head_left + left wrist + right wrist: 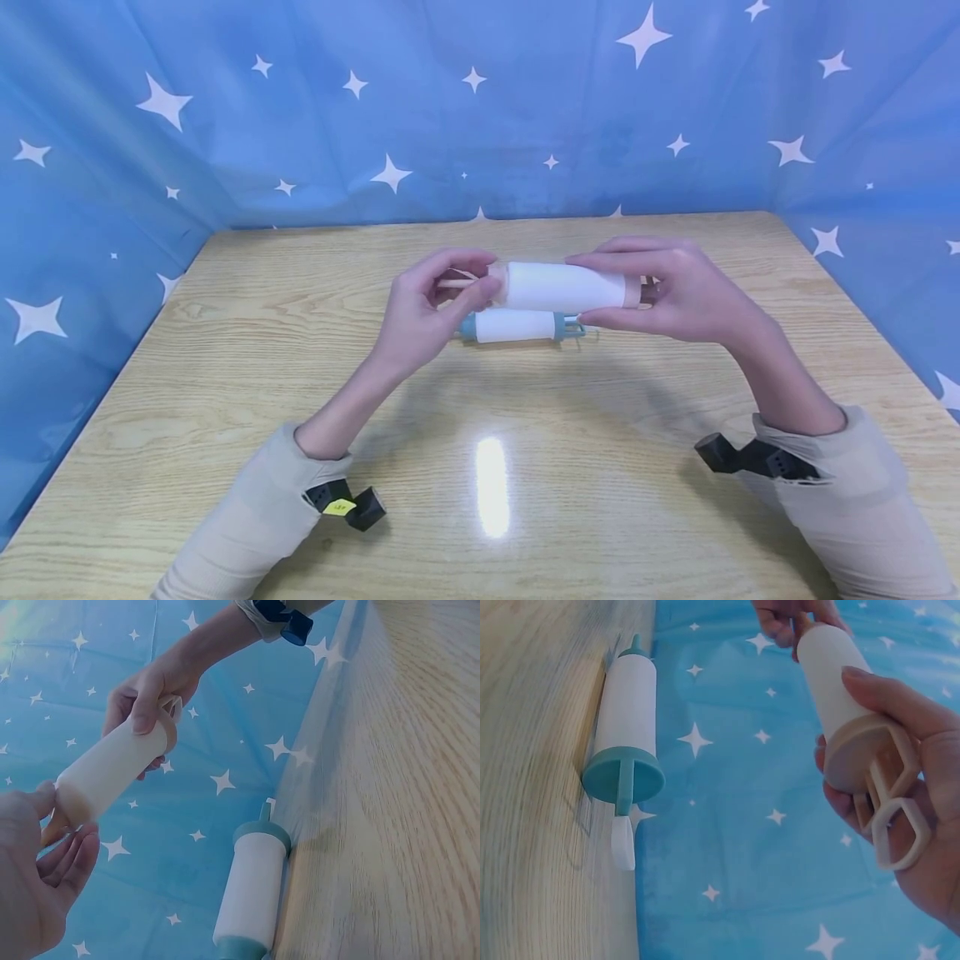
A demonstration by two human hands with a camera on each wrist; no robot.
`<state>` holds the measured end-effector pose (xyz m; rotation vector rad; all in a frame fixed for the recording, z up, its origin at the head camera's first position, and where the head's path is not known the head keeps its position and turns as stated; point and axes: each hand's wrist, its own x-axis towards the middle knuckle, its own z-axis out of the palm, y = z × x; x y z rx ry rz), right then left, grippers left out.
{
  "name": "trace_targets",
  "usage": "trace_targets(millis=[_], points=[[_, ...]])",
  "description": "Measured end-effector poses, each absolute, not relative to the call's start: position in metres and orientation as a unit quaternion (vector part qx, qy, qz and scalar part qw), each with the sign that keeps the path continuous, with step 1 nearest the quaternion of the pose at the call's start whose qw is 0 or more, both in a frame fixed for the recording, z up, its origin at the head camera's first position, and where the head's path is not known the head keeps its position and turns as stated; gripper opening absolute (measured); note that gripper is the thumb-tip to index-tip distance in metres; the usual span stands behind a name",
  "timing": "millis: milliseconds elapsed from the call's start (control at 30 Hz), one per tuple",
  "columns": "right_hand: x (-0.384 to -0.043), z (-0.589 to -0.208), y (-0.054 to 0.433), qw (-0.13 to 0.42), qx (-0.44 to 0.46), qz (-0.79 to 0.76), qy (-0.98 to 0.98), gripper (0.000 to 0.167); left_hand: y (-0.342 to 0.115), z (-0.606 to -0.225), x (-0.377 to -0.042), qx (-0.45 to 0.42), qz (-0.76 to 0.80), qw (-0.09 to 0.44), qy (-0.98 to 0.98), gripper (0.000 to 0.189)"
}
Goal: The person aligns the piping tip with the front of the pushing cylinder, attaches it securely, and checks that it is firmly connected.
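Note:
Above the table, both hands hold a dessert-decorating syringe [562, 287] with a white barrel and beige end caps. My left hand [420, 312] pinches its beige nozzle end [79, 806] between thumb and fingers. At the other end my right hand [686, 292] grips the barrel, thumb along one side and fingers round the other. Past that palm, the plunger's ring handle [901, 834] shows in the right wrist view. A second syringe [515, 326], white with teal caps, lies on the table just below the held one.
The wooden table [225, 367] reaches back to a blue curtain [420, 100] with white stars, which also hangs along both sides. A bright light reflection lies on the tabletop. Black wrist cameras [753, 458] sit on both sleeves.

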<state>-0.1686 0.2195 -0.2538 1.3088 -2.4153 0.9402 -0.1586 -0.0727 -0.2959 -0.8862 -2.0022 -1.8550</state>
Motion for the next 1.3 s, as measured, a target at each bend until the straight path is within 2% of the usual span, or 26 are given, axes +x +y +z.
trace_targets(millis=[167, 600, 767, 933, 1133, 1300], points=[[-0.1690, -0.2543, 0.2200, 0.119, 0.442, 0.320, -0.829, 0.060, -0.0729, -0.2963, -0.1587, -0.295, -0.639, 0.123, -0.700, 0.020], [-0.1698, -0.2532, 0.2211, 0.119, 0.441, 0.313, -0.833, 0.058, -0.0723, -0.2978, -0.1611, -0.360, -0.621, 0.162, -0.677, 0.031], [-0.1702, -0.2532, 0.2205, 0.116, 0.443, 0.313, -0.832, 0.057, -0.0726, -0.2966, -0.1598, -0.359, -0.629, 0.163, -0.670, 0.026], [-0.1698, -0.2528, 0.2192, 0.110, 0.448, 0.323, -0.826, 0.057, -0.0731, -0.2958, -0.1591, -0.329, -0.638, 0.153, -0.679, 0.022], [-0.1695, -0.2534, 0.2190, 0.110, 0.446, 0.323, -0.827, 0.058, -0.0749, -0.2957, -0.1579, -0.297, -0.651, 0.102, -0.691, 0.022], [-0.1697, -0.2543, 0.2201, 0.107, 0.441, 0.325, -0.830, 0.058, -0.0749, -0.2960, -0.1578, -0.308, -0.632, 0.118, -0.701, 0.025]])
